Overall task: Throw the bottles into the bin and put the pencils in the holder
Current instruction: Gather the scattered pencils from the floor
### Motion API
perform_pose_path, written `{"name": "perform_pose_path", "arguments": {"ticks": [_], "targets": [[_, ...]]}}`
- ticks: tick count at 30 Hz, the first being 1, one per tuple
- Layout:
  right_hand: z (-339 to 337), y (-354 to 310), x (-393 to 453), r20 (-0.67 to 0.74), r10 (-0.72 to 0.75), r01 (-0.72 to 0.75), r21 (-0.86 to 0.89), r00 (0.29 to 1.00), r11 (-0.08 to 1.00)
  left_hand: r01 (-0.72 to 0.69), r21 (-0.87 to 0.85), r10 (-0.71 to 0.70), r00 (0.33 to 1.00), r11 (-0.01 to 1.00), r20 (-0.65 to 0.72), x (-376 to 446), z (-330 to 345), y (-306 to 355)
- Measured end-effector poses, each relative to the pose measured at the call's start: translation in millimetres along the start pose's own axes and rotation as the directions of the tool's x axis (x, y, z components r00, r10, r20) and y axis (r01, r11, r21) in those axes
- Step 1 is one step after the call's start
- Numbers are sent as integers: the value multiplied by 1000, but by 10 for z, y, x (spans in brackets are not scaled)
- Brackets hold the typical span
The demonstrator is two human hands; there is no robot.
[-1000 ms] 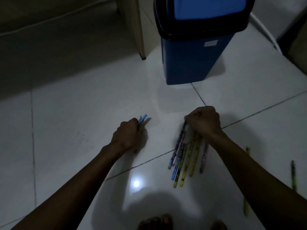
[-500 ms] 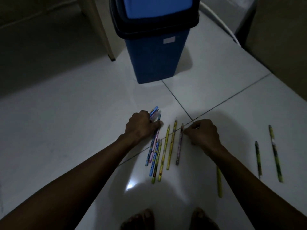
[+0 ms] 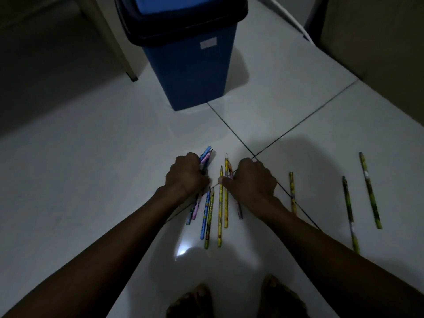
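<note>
Several coloured pencils (image 3: 220,212) lie side by side on the white tiled floor between my hands. My left hand (image 3: 187,174) is closed around a few blue and pink pencils (image 3: 205,156) whose tips stick out past the fingers. My right hand (image 3: 251,180) rests on the floor, its fingers pinched on the yellow pencils (image 3: 226,173) beside it. Three more pencils lie apart to the right: a yellow one (image 3: 292,191) and two green ones (image 3: 348,210) (image 3: 369,189). The blue bin (image 3: 190,65) with a black swing lid stands just beyond. No bottles or holder show.
A wooden furniture leg (image 3: 119,49) stands left of the bin. A dark cabinet or wall (image 3: 378,53) closes off the right side. My bare feet (image 3: 236,301) show at the bottom edge. The room is dim.
My hands have drawn closer together over the pencil group. The left hand now grips the blue and pink pencils more fully; the right has shifted left onto the yellow ones.
</note>
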State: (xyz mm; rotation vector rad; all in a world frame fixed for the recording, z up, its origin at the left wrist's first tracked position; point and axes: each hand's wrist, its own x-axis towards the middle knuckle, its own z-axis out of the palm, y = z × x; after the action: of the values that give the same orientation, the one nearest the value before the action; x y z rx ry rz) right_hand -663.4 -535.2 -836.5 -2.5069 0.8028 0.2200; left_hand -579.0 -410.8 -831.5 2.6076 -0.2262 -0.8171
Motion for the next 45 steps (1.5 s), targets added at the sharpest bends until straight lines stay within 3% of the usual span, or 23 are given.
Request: {"name": "perform_pose_path", "arguments": {"ticks": [10, 17, 23, 27, 33, 39, 42, 45], "targets": [[71, -168, -188, 77, -19, 19, -2, 997, 1000, -15, 215, 46, 989, 976, -142, -192, 119, 41], [95, -159, -233, 4, -49, 49, 38, 999, 998, -130, 337, 229, 935, 933, -272, -234, 167, -130], [118, -145, -223, 16, -75, 75, -11, 997, 997, -158, 420, 279, 929, 894, -245, -226, 193, -171], [106, -148, -220, 63, -160, 166, -126, 985, 978, -141, 470, 281, 929, 871, -242, -198, 212, -169], [142, -179, -234, 62, -203, 211, -186, 977, 960, -178, 371, 287, 922, 911, -261, -136, 109, -217], [215, -127, -286, 45, -182, 187, -216, 982, 958, -175, 30, 176, 947, 984, -269, -63, -24, -319], [256, -128, -326, 21, -228, 223, -311, 973, 924, -162, -221, 102, 961, 962, -257, -35, -43, -309], [269, -133, -375, 32, -264, 260, -319, 964, 911, -168, -313, 85, 961, 935, -262, -52, -20, -272]]}}
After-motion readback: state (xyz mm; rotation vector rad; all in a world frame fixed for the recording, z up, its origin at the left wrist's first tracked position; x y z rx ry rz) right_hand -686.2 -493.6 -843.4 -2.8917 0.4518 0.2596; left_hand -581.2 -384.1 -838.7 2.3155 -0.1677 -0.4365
